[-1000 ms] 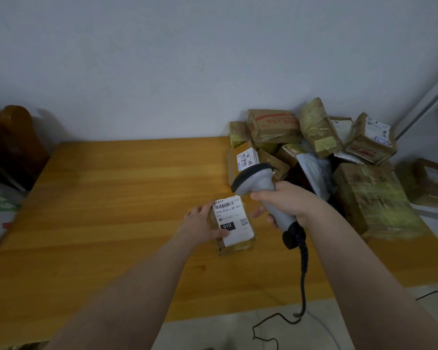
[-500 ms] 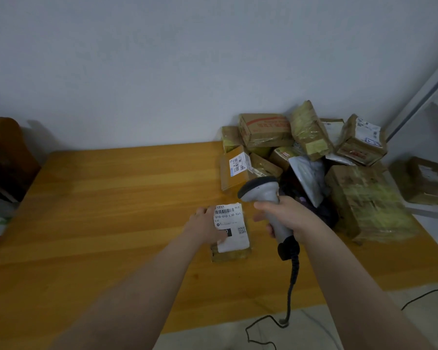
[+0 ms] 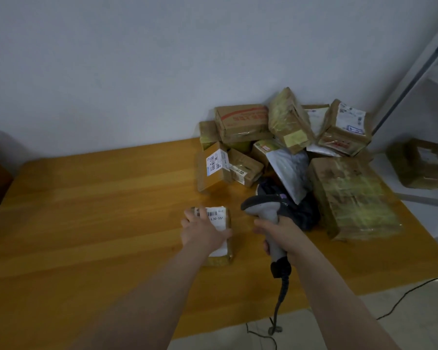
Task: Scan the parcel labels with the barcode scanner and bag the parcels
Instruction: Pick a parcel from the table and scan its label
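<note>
Small brown cardboard parcel (image 3: 221, 260) flat mid-table on orange-yellow wooden table (image 3: 99, 210). Left hand (image 3: 204, 232) grips it from above, fingers curled over far edge, thumb on white label (image 3: 216, 218). Right hand (image 3: 280, 231) wrapped round grey barcode scanner (image 3: 263, 207) just beside. Heap of brown parcels (image 3: 288, 137) in far right corner against plain white wall (image 3: 162, 72). Half a sec ago left hand sat at parcel's left side; now it hides most of label.

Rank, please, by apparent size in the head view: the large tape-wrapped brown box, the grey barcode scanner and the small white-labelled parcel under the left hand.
1. Large tape-wrapped brown box, clearly largest.
2. Grey barcode scanner and small white-labelled parcel: look alike, both partly covered; not ranked.
</note>
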